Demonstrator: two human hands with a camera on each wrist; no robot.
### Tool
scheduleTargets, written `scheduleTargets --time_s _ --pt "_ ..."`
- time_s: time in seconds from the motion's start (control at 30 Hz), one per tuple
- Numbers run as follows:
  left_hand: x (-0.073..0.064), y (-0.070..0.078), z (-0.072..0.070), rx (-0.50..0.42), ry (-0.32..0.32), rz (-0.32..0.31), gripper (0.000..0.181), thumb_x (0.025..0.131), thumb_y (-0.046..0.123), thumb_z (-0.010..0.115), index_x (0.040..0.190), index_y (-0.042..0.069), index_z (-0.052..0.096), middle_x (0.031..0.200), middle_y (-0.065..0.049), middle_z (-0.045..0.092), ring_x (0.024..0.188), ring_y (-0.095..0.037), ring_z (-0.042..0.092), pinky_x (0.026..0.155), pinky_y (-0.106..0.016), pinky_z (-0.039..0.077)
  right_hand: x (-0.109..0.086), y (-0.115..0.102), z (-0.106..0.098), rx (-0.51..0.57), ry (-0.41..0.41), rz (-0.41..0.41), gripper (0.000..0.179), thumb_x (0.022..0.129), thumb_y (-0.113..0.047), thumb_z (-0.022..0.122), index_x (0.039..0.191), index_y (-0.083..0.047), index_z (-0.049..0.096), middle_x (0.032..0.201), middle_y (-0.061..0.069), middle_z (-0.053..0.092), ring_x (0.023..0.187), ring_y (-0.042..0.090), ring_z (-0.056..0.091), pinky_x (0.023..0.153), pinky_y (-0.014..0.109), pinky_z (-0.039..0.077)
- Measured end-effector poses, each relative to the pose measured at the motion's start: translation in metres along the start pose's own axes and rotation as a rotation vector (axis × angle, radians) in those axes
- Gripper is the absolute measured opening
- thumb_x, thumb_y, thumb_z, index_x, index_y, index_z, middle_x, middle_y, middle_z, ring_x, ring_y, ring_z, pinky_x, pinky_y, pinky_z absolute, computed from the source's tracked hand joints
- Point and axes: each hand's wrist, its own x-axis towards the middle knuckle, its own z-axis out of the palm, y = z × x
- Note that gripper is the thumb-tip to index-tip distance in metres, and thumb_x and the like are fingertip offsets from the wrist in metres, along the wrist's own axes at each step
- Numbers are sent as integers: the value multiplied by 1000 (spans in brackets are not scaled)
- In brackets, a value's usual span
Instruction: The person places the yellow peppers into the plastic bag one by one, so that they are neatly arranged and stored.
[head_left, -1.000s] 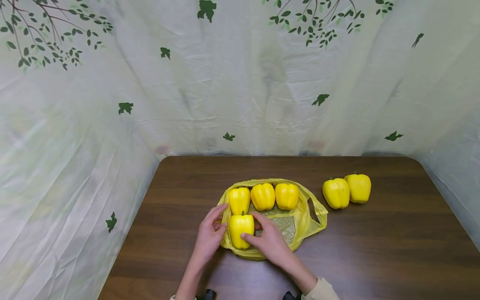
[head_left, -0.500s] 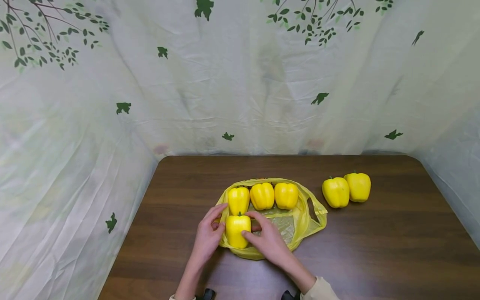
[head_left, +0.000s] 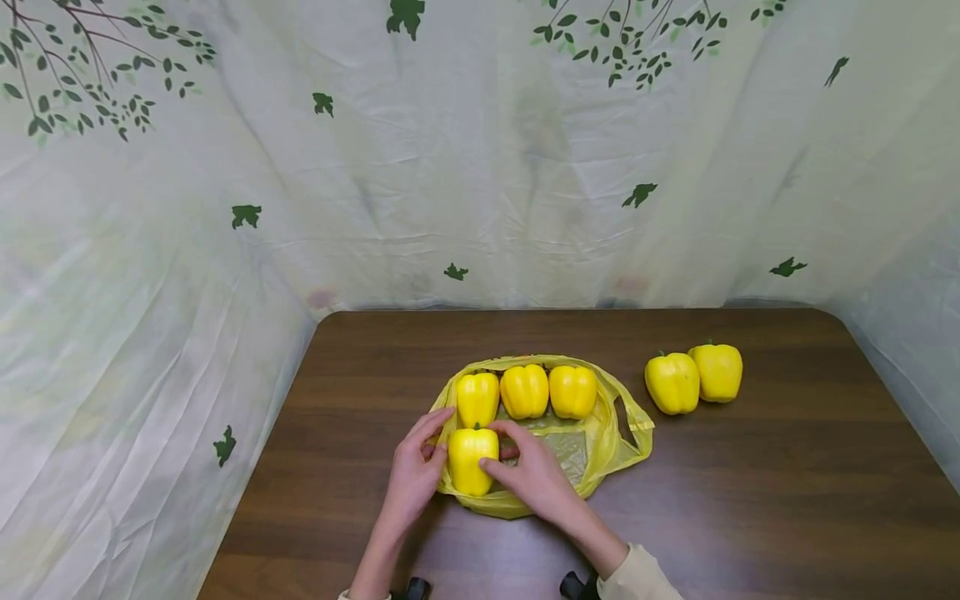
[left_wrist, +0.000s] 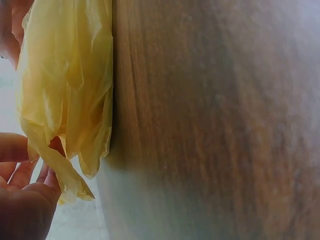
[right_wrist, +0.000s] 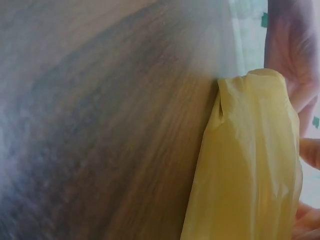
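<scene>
A yellow bell pepper (head_left: 472, 462) stands stem up at the near left inside an open yellow plastic bag (head_left: 567, 454). My right hand (head_left: 538, 471) grips this pepper from the right with thumb and fingers. My left hand (head_left: 416, 467) holds the bag's left rim, close to the pepper's left side; in the left wrist view the bag's edge (left_wrist: 70, 180) passes between its thumb and fingers. Along the bag's far side sit three more peppers: a left one (head_left: 477, 400), a middle one (head_left: 524, 392) and a right one (head_left: 573, 392). Bag plastic hides the peppers in both wrist views.
Two more yellow bell peppers, a nearer one (head_left: 672, 383) and a farther one (head_left: 716, 372), stand side by side at the back right of the brown wooden table (head_left: 787, 467). A pale leaf-print cloth (head_left: 525, 167) hangs behind and beside the table.
The pepper in my right hand has shifted slightly left, towards my left hand, inside the bag. My right hand follows it a little; the left hand stays at the rim.
</scene>
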Motion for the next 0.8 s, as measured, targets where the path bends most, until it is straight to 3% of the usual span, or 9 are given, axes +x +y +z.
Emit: scheduleTargets --time_s 0.23,0.5,0.67,0.8 --pt "0 -2 0 -5 6 25 49 87 -14 57 129 10 65 133 -4 58 117 -26 56 84 -31 52 1 2 0 11 -14 -11 51 89 -36 72 133 -14 57 125 4 61 102 18 63 82 35 53" --pt "2 0 0 -16 2 6 49 87 -14 57 129 11 65 132 -3 59 110 -23 57 87 -34 52 -1 -1 -2 60 -25 12 58 90 -34 72 138 -9 51 133 7 56 111 23 60 83 34 54" --pt "-1 18 -1 -14 3 -4 47 86 -17 56 129 1 63 132 -12 58 109 -31 57 87 -43 51 -4 -1 -6 113 -25 1 56 90 -32 71 138 -11 51 136 6 54 115 26 58 87 38 53" --pt "-4 35 -3 -10 -4 3 45 86 -18 56 128 -5 61 132 -18 57 109 -36 56 87 -46 51 -9 -1 -10 147 -2 -55 52 92 -28 70 138 -11 52 136 7 55 115 30 56 89 44 51"
